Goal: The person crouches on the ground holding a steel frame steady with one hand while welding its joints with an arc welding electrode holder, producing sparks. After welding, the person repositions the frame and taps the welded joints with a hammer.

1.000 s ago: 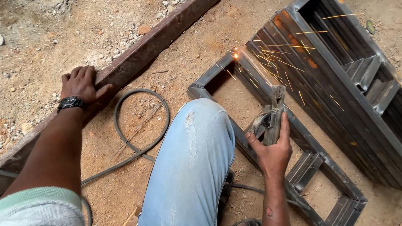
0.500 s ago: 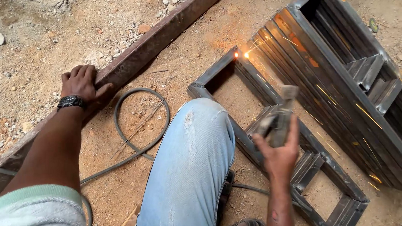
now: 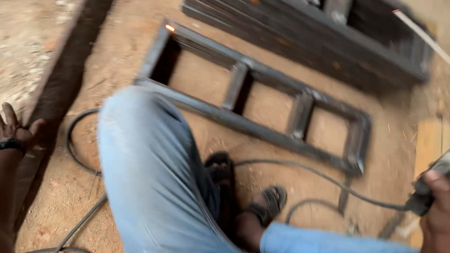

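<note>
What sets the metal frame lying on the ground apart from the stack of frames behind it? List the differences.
The single ladder-like frame lies alone on the dirt, with a glowing orange spot at its far-left corner; the stacked frames sit piled together, showing no glow. Both are dark steel with cross-bars.

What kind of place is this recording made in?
Probably an outdoor metal-fabrication yard: bare dirt ground, a welded steel frame with one glowing corner, stacked steel frames, and a welding holder in the right hand.
</note>
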